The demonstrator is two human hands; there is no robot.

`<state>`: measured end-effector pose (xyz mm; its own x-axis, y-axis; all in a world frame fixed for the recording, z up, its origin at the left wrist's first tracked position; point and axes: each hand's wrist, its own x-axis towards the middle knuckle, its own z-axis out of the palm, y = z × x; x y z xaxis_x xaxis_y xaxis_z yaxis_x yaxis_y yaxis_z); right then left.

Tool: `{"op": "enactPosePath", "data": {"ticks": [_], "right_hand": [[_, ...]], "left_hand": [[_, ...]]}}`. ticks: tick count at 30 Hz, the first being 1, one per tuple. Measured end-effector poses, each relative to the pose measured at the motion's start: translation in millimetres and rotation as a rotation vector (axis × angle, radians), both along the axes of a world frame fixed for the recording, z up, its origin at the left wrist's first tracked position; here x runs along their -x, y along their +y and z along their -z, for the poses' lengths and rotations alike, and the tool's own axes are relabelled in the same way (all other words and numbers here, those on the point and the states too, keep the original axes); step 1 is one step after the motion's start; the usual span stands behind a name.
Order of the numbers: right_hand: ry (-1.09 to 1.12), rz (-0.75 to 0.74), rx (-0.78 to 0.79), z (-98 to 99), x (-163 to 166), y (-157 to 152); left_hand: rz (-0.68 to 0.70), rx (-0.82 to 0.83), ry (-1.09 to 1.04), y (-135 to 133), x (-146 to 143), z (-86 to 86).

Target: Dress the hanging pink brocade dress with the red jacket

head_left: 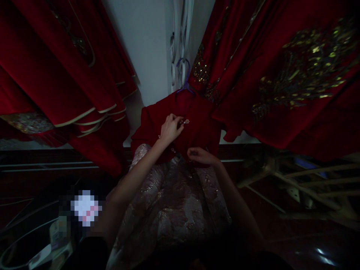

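A dark red garment (157, 123) hangs in front of me on a purple hanger (183, 77), with a pale shiny skirt (174, 202) below it. My left hand (170, 128) is closed in a pinch at the garment's chest, next to a small sparkling clasp (185, 121). My right hand (201, 155) is lower, at the waist, with its fingers curled onto the red cloth. What the fingers pinch is too small to make out.
More red garments with cream trim (84, 116) hang at the left, and red ones with gold embroidery (306, 71) at the right. A white wall (143, 48) lies behind. A pale wooden frame (309, 180) stands at the right, over a dark glossy floor.
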<state>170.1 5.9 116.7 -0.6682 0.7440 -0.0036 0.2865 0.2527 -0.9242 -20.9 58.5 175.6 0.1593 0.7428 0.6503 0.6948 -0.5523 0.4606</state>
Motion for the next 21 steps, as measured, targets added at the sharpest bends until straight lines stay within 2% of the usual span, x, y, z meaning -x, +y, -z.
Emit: {"op": "enactPosePath", "data": {"ticks": [4, 7, 12, 17, 19, 21], "right_hand": [[-0.009, 0.001, 0.029, -0.6, -1.9, -1.2], [-0.016, -0.009, 0.031, 1.0, -3.6, -0.2], [-0.02, -0.045, -0.002, 0.8, -5.1, 0.1], [-0.021, -0.087, 0.027, -9.2, -9.5, -5.8], [0.022, -0.019, -0.025, -19.5, -10.3, -4.3], [0.128, 0.188, -0.136, -34.8, -6.1, 3.5]], "left_hand": [[0.082, -0.095, 0.352, 12.1, 3.1, -15.2], [0.174, -0.12, 0.473, 20.4, 5.0, -25.1], [0.339, -0.063, 0.493, 26.2, 6.5, -40.2], [0.414, 0.048, 0.413, 26.1, 8.1, -42.4], [0.43, 0.045, 0.4, 26.8, 9.0, -40.7], [0.405, 0.002, 0.444, 26.0, 9.0, -39.6]]}}
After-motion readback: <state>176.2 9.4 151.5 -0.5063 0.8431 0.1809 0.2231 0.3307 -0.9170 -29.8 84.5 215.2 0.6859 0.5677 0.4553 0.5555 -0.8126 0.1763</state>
